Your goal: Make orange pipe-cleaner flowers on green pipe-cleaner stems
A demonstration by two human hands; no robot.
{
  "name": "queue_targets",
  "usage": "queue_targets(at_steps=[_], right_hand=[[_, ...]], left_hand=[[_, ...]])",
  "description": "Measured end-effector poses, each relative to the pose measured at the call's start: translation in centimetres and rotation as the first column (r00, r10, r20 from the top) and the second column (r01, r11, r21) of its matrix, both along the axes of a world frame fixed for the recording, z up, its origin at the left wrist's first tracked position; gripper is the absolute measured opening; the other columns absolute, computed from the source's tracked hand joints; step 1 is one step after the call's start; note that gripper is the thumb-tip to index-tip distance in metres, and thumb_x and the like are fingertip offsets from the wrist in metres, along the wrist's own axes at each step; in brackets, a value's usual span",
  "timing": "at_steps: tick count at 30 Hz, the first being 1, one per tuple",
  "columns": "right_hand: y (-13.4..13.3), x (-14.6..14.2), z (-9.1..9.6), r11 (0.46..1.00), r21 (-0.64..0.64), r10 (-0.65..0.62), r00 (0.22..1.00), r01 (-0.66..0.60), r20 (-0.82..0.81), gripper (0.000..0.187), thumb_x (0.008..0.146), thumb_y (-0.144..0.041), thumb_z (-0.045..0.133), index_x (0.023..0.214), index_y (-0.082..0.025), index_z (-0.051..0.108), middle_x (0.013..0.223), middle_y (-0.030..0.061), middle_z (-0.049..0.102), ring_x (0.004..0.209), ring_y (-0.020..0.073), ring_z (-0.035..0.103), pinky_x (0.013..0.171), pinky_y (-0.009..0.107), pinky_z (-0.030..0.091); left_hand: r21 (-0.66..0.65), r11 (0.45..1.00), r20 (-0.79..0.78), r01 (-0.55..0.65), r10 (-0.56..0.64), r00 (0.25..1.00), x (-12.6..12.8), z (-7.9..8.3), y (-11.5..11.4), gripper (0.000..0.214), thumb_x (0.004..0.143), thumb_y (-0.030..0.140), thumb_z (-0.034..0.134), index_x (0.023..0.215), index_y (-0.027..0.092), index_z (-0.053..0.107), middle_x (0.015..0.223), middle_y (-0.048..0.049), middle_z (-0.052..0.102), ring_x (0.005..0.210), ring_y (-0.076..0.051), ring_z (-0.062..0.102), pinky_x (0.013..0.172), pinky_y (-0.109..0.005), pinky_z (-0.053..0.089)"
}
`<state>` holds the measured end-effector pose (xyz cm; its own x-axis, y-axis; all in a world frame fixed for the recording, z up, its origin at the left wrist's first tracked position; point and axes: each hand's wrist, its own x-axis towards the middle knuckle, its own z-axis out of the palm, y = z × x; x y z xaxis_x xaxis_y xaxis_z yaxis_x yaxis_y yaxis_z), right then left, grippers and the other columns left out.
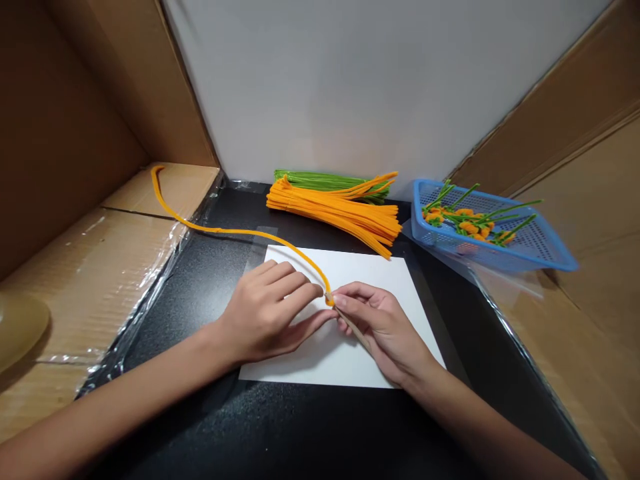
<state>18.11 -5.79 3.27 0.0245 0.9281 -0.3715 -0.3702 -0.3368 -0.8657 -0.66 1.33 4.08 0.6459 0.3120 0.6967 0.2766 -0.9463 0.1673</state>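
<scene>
A long orange pipe cleaner (260,233) runs from the upper left to my hands, its near end bent round the tip of a thin wooden stick (356,331). My right hand (383,323) grips this stick between thumb and fingers, close to the wrapped end. From the other side, my left hand (277,310) closes thumb and forefinger about the small orange loop at the tip. Both hands are above a white sheet of paper (320,367). The left hand's lower fingers are partly hidden.
Behind the paper lie a bundle of orange pipe cleaners (335,213) and a green bundle (320,179). A blue basket (545,257) at the right holds several orange-and-green pieces. Cardboard walls (590,153) flank the black tabletop (210,427). A pale rounded object (20,327) sits far left.
</scene>
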Motion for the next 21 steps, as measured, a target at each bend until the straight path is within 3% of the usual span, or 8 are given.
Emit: queue_targets(at_steps=[3,6,9,12,14,18,19,21], right_hand=[[0.0,-0.2,0.3,0.997,0.056,-0.059,0.998,0.06,-0.021,0.027,0.065,-0.034,0.09,0.079,-0.016,0.076,0.07,0.0005,0.069,0.056,0.0074,0.057,0.058,0.02,0.045],[-0.2,-0.3,0.4,0.993,0.078,-0.079,0.994,0.085,-0.079,0.026,0.065,-0.03,0.091,0.081,-0.018,0.072,0.071,-0.0012,0.069,0.058,0.0072,0.058,0.06,0.019,0.047],[-0.3,-0.3,0.4,1.0,0.017,-0.022,0.984,0.026,-0.176,0.036,0.069,-0.027,0.089,0.1,-0.022,0.071,0.073,-0.0023,0.069,0.059,0.0072,0.059,0.061,0.018,0.047],[-0.2,-0.3,0.2,0.998,-0.007,0.059,0.972,-0.062,-0.228,0.038,0.072,-0.028,0.087,0.105,-0.017,0.072,0.081,0.0015,0.069,0.064,0.0068,0.058,0.059,0.016,0.047],[-0.2,-0.4,0.1,0.997,-0.001,0.073,0.965,-0.075,-0.253,0.031,0.072,-0.027,0.086,0.098,-0.015,0.074,0.082,0.0019,0.068,0.066,0.0065,0.057,0.058,0.015,0.048],[-0.2,-0.6,-0.3,0.999,0.023,0.028,0.964,-0.022,-0.266,0.025,0.068,-0.025,0.088,0.087,-0.017,0.074,0.079,-0.001,0.067,0.065,0.0061,0.057,0.058,0.015,0.05],[-0.2,-0.7,-0.3,1.0,0.024,0.015,0.968,-0.009,-0.251,0.026,0.067,-0.025,0.089,0.086,-0.017,0.074,0.079,-0.0008,0.067,0.064,0.0062,0.057,0.057,0.015,0.05],[-0.4,-0.8,-0.3,1.0,0.028,-0.008,0.981,0.014,-0.193,0.026,0.065,-0.027,0.09,0.084,-0.017,0.075,0.077,0.0002,0.069,0.063,0.0064,0.058,0.058,0.016,0.051]], left_hand=[[-0.349,0.937,0.08,0.025,0.003,0.997,0.4,-0.5,-0.6,0.013,0.089,0.026,0.072,0.096,0.015,0.068,0.087,-0.0042,0.074,0.077,-0.014,0.066,0.07,-0.026,0.05],[-0.659,0.746,0.176,0.09,0.037,0.984,0.9,-0.3,-1.0,0.009,0.087,0.025,0.074,0.089,0.017,0.071,0.083,-0.001,0.075,0.074,-0.011,0.068,0.071,-0.021,0.052],[-0.827,0.538,0.232,0.164,0.06,0.971,1.2,0.0,-1.0,0.011,0.084,0.026,0.077,0.083,0.016,0.072,0.08,-0.0008,0.076,0.073,-0.011,0.07,0.07,-0.019,0.054],[-0.866,0.44,0.28,0.235,0.037,0.959,1.2,0.0,-1.0,0.016,0.085,0.026,0.076,0.095,0.016,0.069,0.083,-0.0019,0.076,0.075,-0.013,0.071,0.072,-0.021,0.056],[-0.831,0.493,0.295,0.257,0.0,0.956,1.0,-0.1,-1.0,0.027,0.087,0.023,0.074,0.111,0.016,0.064,0.086,-0.0022,0.076,0.077,-0.013,0.071,0.074,-0.023,0.056],[-0.633,0.746,0.22,0.21,-0.087,0.972,0.7,-0.2,-1.1,0.014,0.089,0.016,0.069,0.103,0.015,0.068,0.088,-0.0034,0.074,0.078,-0.011,0.068,0.074,-0.022,0.053],[-0.607,0.77,0.207,0.198,-0.087,0.974,0.7,-0.3,-1.1,0.009,0.089,0.016,0.069,0.098,0.015,0.069,0.086,-0.0035,0.074,0.077,-0.011,0.068,0.073,-0.021,0.053],[-0.633,0.751,0.209,0.187,-0.066,0.976,0.8,-0.4,-1.1,0.007,0.09,0.016,0.069,0.096,0.014,0.07,0.084,-0.0036,0.073,0.075,-0.01,0.067,0.071,-0.021,0.053]])
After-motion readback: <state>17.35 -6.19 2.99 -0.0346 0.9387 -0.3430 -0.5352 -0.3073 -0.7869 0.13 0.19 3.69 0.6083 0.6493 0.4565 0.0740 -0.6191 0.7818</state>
